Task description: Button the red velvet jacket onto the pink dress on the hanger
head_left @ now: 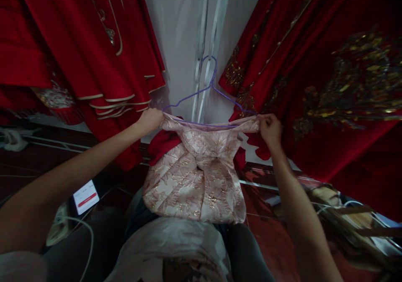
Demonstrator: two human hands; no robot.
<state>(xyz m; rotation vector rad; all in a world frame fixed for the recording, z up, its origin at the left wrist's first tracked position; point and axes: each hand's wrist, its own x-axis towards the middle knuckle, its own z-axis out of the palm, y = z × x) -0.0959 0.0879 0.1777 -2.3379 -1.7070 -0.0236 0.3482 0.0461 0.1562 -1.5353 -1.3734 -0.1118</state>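
Note:
A pale pink brocade dress [191, 177] with a metallic leaf pattern hangs in front of my lap, its skirt spread over my knees. Inside its neckline sits a purple wire hanger [195, 93], the hook pointing away from me. My left hand [151, 119] is closed on the dress's left shoulder edge near the hanger's end. At the opposite shoulder, my right hand [270, 128] pinches the fabric by the other hanger end. The top edge is stretched between both hands. Part of each hanger arm is hidden by the cloth.
Red garments with light piping [113, 64] hang at the left, and red gowns with gold embroidery [361, 85] hang at the right. White metal poles [201, 85] stand between them. A lit phone [86, 197] lies by my left leg. Blurred clutter [351, 215] fills the lower right.

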